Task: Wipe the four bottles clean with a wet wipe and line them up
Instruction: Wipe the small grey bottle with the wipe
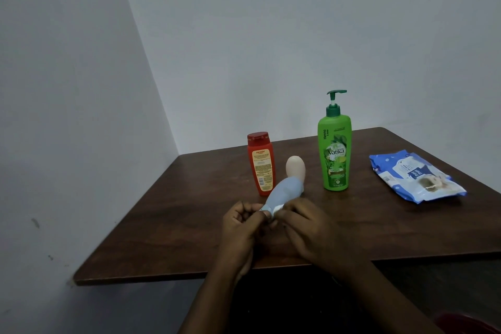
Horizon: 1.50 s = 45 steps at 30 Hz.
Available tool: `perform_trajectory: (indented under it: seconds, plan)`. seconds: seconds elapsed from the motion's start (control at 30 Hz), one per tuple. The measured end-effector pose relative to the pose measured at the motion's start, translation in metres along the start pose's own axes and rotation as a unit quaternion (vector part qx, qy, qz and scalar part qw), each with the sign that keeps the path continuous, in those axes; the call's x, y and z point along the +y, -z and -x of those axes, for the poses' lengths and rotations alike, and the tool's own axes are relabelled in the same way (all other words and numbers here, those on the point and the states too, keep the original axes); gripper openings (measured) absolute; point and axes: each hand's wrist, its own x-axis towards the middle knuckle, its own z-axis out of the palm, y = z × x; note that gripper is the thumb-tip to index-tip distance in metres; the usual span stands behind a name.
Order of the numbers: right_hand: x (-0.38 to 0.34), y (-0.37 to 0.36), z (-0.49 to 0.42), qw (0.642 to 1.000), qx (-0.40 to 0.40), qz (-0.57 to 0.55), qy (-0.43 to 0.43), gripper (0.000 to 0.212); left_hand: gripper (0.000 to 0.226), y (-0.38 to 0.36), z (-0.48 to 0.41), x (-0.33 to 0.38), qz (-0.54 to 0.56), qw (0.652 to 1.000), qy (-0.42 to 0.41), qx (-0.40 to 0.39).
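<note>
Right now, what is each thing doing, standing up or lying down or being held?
Red bottle: standing upright, cap on.
Green pump bottle: standing upright.
Blue bottle: tilted, held by left hand and right hand.
Wipes pack: lying flat.

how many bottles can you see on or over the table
3: red bottle upright at left, green pump bottle upright at right, blue bottle tilted in both hands. A fourth may be hidden.

desk [173, 225] lies bare left and front; red bottle [260, 163], green pump bottle [334, 149] and wipes pack [414, 177] block the back and right.
</note>
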Motion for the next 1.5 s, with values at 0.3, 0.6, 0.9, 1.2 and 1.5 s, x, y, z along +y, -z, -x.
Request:
perform_trajectory:
  seconds: [0.3, 0.6, 0.9, 1.2, 1.5]
  plan:
    - [0.013, 0.007, -0.001, 0.964, 0.192, -0.011, -0.181, 0.023, 0.012, -0.005, 0.0, 0.002, 0.079, 0.996, 0.032, -0.024]
    - [0.006, 0.007, -0.002, 0.983, 0.147, -0.024, -0.109, 0.027, 0.02, -0.003, -0.004, 0.003, 0.115, 0.992, 0.045, -0.021]
    - [0.006, 0.007, -0.003, 0.976, 0.173, -0.004, -0.133, 0.027, 0.025, -0.002, 0.0, 0.006, 0.017, 0.995, 0.082, -0.056]
    - [0.014, 0.008, -0.002, 0.959, 0.219, -0.028, -0.179, 0.025, 0.02, -0.005, 0.001, 0.005, 0.013, 0.995, 0.082, -0.051]
    - [-0.002, 0.002, 0.003, 0.999, 0.047, 0.019, -0.001, 0.026, 0.037, 0.0, 0.001, 0.0, 0.011, 0.996, 0.04, -0.079]
